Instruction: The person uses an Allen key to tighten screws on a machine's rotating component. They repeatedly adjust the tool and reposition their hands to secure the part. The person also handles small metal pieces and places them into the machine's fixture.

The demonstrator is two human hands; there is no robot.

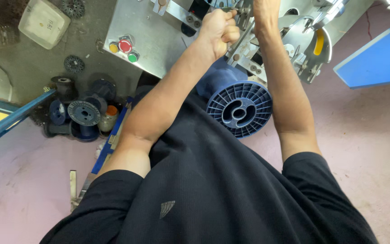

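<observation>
Gripping a thin metal rod or handle, the left hand is clenched into a tight fist just above the big blue ribbed plastic spool, which sits on its side against the front of the grey steel winding machine. The right hand reaches higher, past the spool, into the machine's bright metal brackets; its fingers are cut off by the frame edge, so whether it holds anything cannot be told. Working well here seems to call for a firm, straight pull with the fist while the other hand steadies the mechanism, forearms kept clear of the spool's flange. Left of the spool, the red, yellow and green push buttons stay within easy reach. Further left of the spool, small dark empty reels lie on the floor.
</observation>
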